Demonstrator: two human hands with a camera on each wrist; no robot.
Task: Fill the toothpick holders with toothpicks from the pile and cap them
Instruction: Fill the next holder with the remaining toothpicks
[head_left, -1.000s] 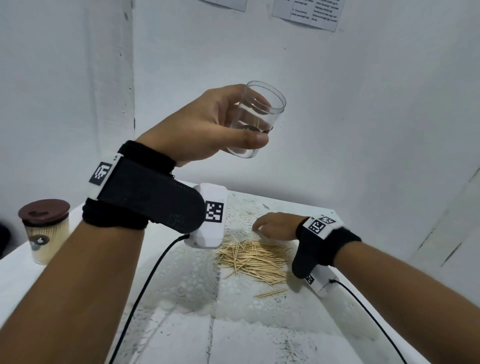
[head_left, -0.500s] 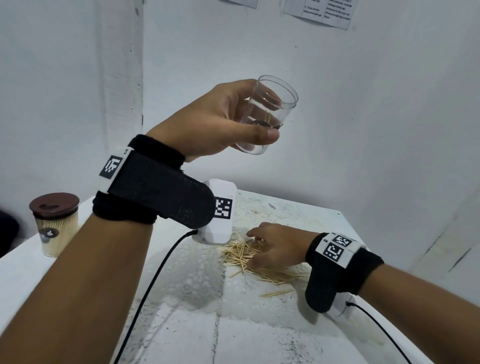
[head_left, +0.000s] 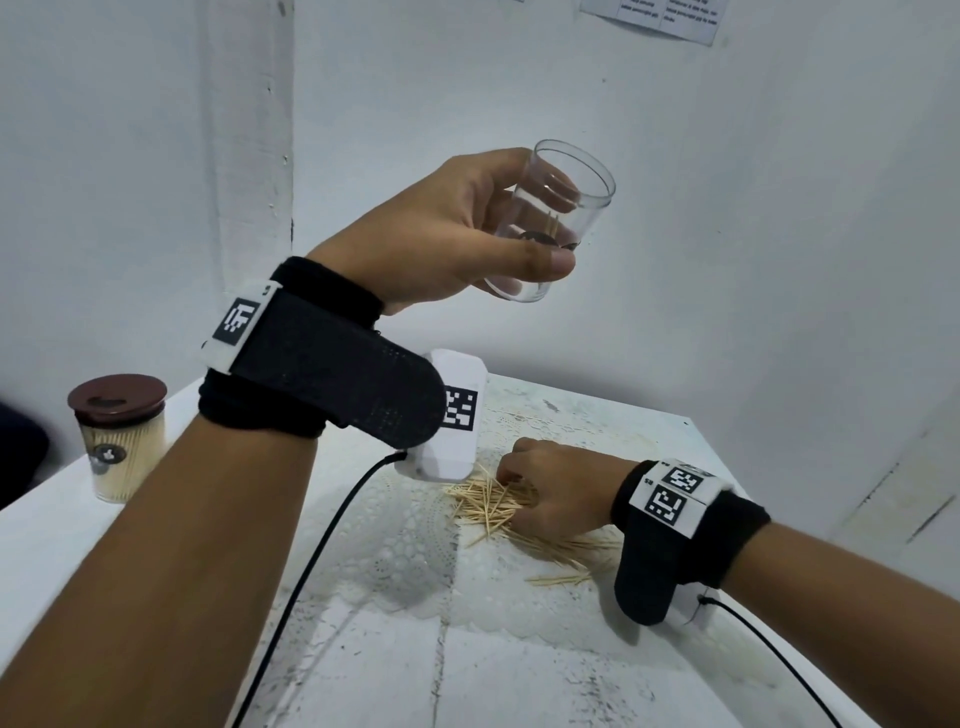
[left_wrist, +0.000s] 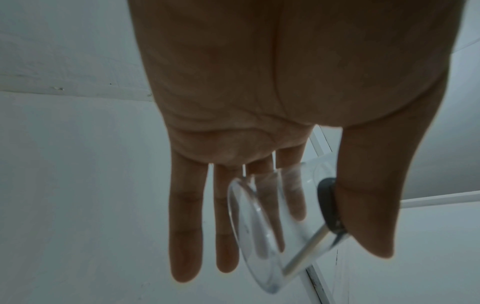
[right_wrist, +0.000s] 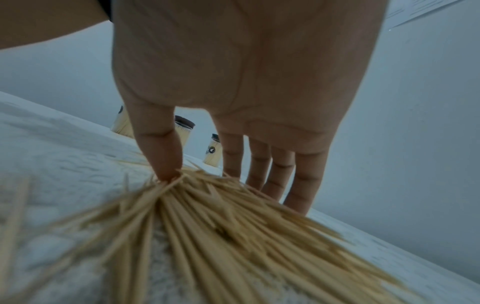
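My left hand (head_left: 540, 218) is raised above the table and grips a clear toothpick holder (head_left: 563, 208) between thumb and fingers, mouth tilted up to the right. A toothpick or two stands inside it. The left wrist view shows the same holder (left_wrist: 259, 236) held by the thumb and the first fingers. My right hand (head_left: 524, 483) is down on the toothpick pile (head_left: 493, 512) on the white table (head_left: 363, 649). In the right wrist view its thumb (right_wrist: 163, 160) and fingertips (right_wrist: 259, 174) pinch a bunch of the toothpick pile (right_wrist: 207, 216) from both sides.
A filled holder with a brown cap (head_left: 119, 447) stands at the table's left edge. The right wrist view shows more capped holders (right_wrist: 213, 151) beyond the pile. White walls close in behind and to the right. Wrist camera cables trail over the table.
My right hand has slid from the pile's far edge onto the pile and drawn toothpicks together. My left hand keeps the holder raised, almost still.
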